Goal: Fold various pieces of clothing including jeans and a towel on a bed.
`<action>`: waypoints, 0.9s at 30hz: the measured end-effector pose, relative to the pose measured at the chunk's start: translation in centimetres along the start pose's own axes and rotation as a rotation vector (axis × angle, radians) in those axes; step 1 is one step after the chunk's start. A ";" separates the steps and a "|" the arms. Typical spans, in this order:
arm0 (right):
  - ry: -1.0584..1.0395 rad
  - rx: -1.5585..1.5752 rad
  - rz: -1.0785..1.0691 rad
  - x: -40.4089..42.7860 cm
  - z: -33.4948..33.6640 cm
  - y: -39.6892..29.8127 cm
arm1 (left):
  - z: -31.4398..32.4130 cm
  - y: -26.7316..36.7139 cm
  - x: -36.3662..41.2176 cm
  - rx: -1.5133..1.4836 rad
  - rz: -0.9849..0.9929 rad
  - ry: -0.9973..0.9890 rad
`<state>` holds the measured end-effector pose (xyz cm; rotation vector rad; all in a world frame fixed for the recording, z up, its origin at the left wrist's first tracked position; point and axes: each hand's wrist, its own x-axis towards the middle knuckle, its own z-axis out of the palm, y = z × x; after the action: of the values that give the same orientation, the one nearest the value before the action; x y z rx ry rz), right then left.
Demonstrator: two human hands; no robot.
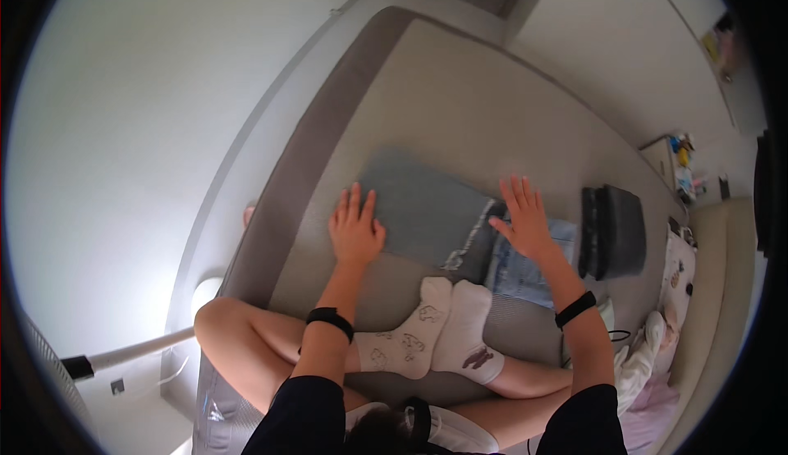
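Observation:
A grey-blue piece of clothing point(425, 202), perhaps denim, lies flat on the bed mattress point(468, 98). Its far side is blurred, and a frayed whitish edge point(473, 233) runs down its right side beside a darker strip. My left hand point(357, 230) rests at its left edge, fingers apart and holding nothing. Over the right end of the cloth is my right hand point(524, 221), its fingers spread and empty; I cannot tell whether it touches. Under and beside that hand shows a folded light-blue denim garment point(523, 270), partly covered by the hand and forearm.
Dark folded clothes point(619, 233) form a stack to the right. My crossed feet in white socks point(406, 338) are close before the garments. Past the stack are a patterned pillow point(676, 270) and the padded headboard point(708, 307). A fan point(52, 375) stands at lower left.

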<state>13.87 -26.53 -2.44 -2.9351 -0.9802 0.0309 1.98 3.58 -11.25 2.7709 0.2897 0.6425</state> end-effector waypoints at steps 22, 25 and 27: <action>-0.151 0.132 0.592 -18.7 5.1 2.3 | -1.1 -0.8 -0.1 -0.924 -1.060 0.097; -0.163 0.144 0.638 -18.7 5.3 2.5 | -2.5 -1.6 1.2 -1.281 -1.245 -0.075; -0.203 0.139 0.642 -18.2 4.9 2.2 | -2.5 -2.4 1.0 -1.253 -1.293 -0.132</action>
<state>0.45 -39.03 -7.38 -3.0100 -0.0049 0.4042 1.45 6.64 -9.43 1.0396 1.0354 0.1283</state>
